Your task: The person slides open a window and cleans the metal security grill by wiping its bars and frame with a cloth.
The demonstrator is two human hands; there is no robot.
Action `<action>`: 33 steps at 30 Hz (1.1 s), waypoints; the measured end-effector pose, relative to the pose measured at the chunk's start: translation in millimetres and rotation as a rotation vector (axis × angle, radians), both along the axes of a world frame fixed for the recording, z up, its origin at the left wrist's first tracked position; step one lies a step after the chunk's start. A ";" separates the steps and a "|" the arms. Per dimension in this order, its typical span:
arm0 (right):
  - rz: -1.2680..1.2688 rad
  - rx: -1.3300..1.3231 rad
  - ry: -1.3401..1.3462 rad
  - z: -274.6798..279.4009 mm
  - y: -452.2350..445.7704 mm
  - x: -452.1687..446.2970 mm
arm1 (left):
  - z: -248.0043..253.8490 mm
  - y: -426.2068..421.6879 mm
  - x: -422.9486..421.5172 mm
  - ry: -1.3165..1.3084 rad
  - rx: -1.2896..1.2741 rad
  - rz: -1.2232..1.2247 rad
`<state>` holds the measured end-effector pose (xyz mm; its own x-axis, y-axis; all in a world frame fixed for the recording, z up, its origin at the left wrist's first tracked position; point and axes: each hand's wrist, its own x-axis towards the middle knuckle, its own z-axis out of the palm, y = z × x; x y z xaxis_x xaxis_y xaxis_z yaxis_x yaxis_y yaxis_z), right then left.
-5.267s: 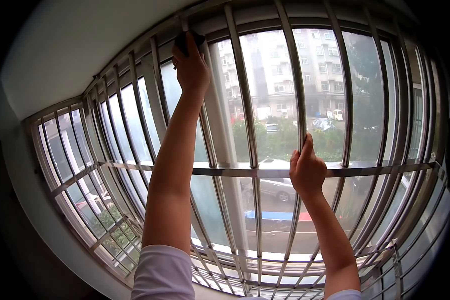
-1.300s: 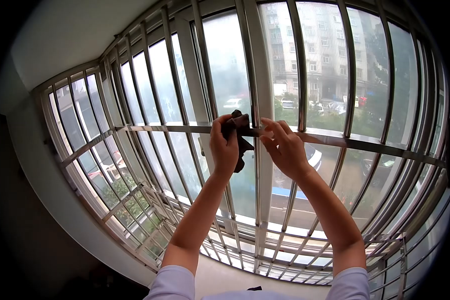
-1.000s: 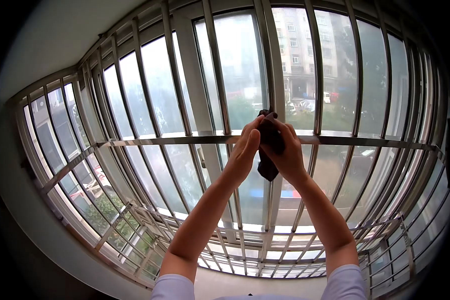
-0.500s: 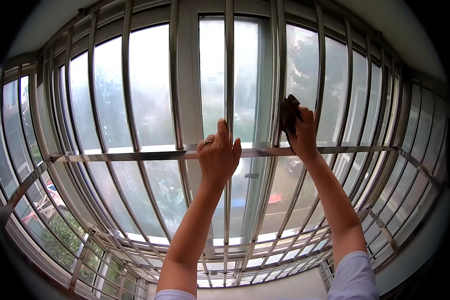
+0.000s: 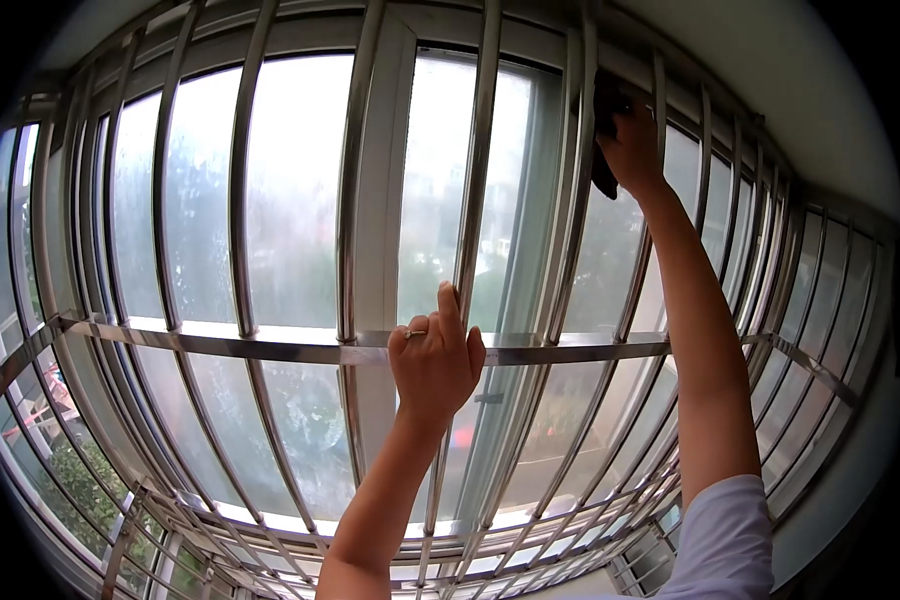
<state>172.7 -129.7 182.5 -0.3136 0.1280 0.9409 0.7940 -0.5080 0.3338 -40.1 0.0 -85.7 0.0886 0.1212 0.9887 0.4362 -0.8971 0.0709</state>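
My left hand is closed over the flat metal rail that crosses the window bars, with its index finger stretched up along an upright bar. A ring shows on one of its fingers. Higher and to the right, my right hand reaches between the bars and grips a dark cloth. The cloth lies near the top of the right window pane; whether it touches the glass I cannot tell. Part of the cloth hangs below the fingers.
Upright metal bars stand close together in front of the glass and limit the gaps. A lower barred grille juts out below. The left pane looks hazy and streaked. Greenery shows outside at lower left.
My right hand has moved up with the dark cloth, from just above the rail to near the window top. My left hand keeps its place on the rail. The view has tilted upward.
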 end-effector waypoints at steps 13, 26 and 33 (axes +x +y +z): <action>0.585 -0.200 0.670 53.8 -1.3 -4.0 | 2.2 -0.5 3.6 -0.083 0.075 0.087; 0.384 -0.209 0.324 -150.3 -6.3 -12.1 | 4.8 -9.3 3.9 -0.065 0.048 0.077; 0.192 -0.675 0.369 -206.9 -46.1 -27.3 | 1.1 -8.0 4.3 0.001 0.022 0.090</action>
